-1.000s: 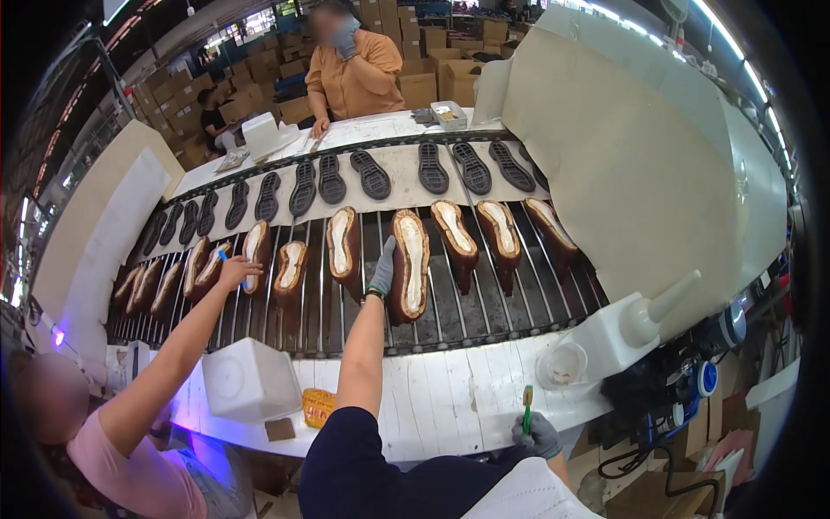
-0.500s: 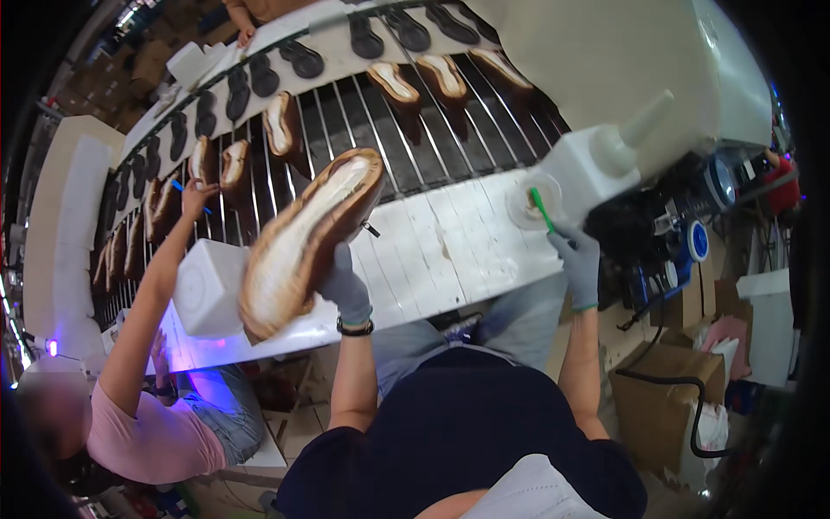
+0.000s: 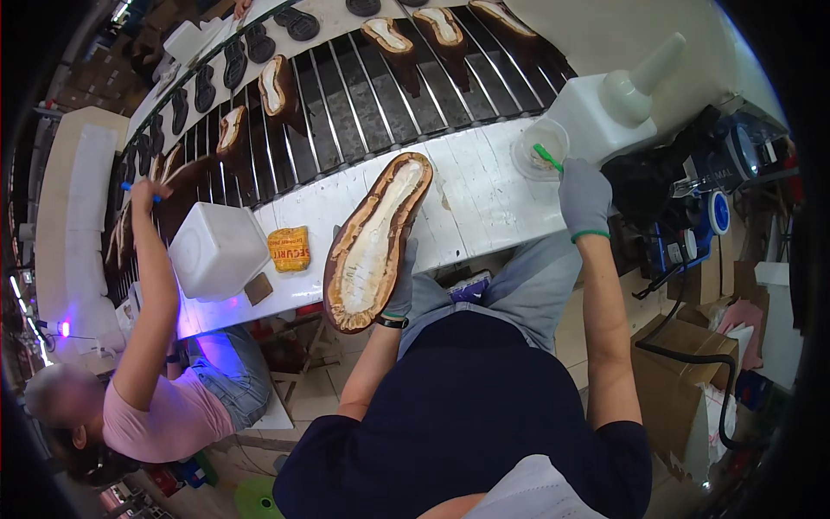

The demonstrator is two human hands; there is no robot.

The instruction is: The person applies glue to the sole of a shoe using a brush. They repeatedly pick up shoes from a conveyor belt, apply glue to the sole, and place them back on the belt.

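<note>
My left hand (image 3: pixel 402 290), in a grey glove, is closed around the side of a brown shoe upper (image 3: pixel 373 242), held bottom up over the bench edge. Its pale underside has a white middle and a folded tan rim. Most of my left fingers are hidden behind it. At the right, my gloved right hand (image 3: pixel 585 201) grips a green-handled brush (image 3: pixel 546 157). The brush's lower end is in a clear plastic cup (image 3: pixel 521 166) on the white bench; its tip is hard to make out.
A white squeeze bottle (image 3: pixel 596 108) stands behind the cup. On the left are a white container (image 3: pixel 216 251) and a yellow packet (image 3: pixel 289 249). Beyond runs a roller rack (image 3: pixel 346 104) with more uppers (image 3: pixel 386 36) and dark soles (image 3: pixel 234 63). A co-worker's arm (image 3: pixel 156 259) reaches in with a blue-handled tool.
The shoe upper has come right and nearer to me, uncovering the yellow packet. My right hand has moved up to the cup, still with the brush. The co-worker's hand has shifted left.
</note>
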